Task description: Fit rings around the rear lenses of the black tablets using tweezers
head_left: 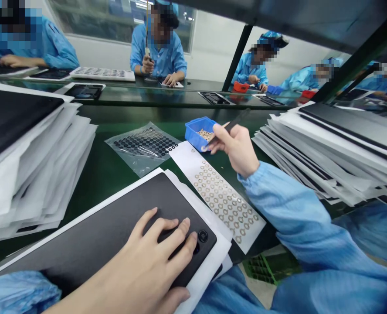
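Observation:
My left hand (pixel 147 261) lies flat with fingers spread on a dark grey cover panel (pixel 92 235), which rests on white sheets near me. Its fingertips are beside a small round black ring (pixel 203 236) at the panel's corner. My right hand (pixel 237 148) is closed on dark tweezers (pixel 224 128), whose tip reaches the edge of a small blue bin (pixel 196 131) of tiny brass parts. Below that hand lies a white sheet of round gold stickers (pixel 224 200).
A clear bag of black rings (pixel 144 146) lies on the green belt. Stacks of panels in white sleeves stand at left (pixel 33 165) and right (pixel 337 148). Several people in blue coats work across the belt. A green crate (pixel 262 268) sits below.

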`<action>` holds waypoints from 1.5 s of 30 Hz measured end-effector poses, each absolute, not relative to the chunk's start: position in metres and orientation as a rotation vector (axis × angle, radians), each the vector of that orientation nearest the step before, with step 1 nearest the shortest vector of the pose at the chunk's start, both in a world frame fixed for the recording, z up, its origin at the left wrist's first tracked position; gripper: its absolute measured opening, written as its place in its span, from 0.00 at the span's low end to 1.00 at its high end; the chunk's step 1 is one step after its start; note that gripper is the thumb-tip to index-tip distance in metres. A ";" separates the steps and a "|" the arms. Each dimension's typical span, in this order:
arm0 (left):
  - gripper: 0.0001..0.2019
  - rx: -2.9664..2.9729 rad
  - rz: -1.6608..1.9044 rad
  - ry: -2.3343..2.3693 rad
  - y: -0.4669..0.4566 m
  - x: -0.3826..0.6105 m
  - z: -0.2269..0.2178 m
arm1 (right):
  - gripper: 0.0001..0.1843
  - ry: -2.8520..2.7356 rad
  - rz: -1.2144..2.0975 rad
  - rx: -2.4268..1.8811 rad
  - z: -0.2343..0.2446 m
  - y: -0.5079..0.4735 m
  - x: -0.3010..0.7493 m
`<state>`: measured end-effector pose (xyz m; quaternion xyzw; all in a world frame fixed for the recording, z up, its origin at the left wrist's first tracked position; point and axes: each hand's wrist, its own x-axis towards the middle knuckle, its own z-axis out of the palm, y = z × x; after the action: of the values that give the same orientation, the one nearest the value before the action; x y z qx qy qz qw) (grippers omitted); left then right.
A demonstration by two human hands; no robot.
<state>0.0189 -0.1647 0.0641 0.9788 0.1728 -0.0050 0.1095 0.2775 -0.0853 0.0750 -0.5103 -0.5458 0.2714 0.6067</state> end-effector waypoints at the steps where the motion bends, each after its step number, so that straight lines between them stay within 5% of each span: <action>1: 0.24 2.846 -0.065 0.521 -0.163 0.020 0.067 | 0.14 -1.263 0.485 -1.201 0.077 -0.068 0.289; 4: 0.26 2.803 -0.191 0.537 -0.160 0.027 0.077 | 0.06 -1.384 0.213 -1.351 0.076 -0.023 0.320; 8: 0.28 2.856 -0.323 0.489 -0.160 0.032 0.084 | 0.04 -1.565 0.242 -1.564 0.064 0.013 0.344; 14: 0.19 2.782 0.028 0.467 -0.149 0.009 0.091 | 0.08 -1.543 0.247 -1.591 0.068 0.017 0.352; 17: 0.11 2.614 0.210 0.726 -0.111 -0.004 0.094 | 0.09 -1.667 0.204 -1.550 0.076 0.012 0.332; 28: 0.11 1.847 0.389 1.709 0.011 -0.027 0.024 | 0.11 -2.347 0.459 -1.234 0.014 0.047 0.190; 39: 0.15 1.301 0.648 1.411 0.032 -0.020 0.015 | 0.10 -2.302 0.593 -1.212 0.014 0.053 0.182; 45: 0.11 1.204 0.770 1.123 0.032 -0.015 0.004 | 0.18 -2.290 0.629 -1.194 0.016 0.048 0.174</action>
<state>-0.0152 0.0325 0.0043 0.5223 0.4873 0.3342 0.6148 0.1740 0.0480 0.0158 -0.4361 -0.8364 0.2296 0.2397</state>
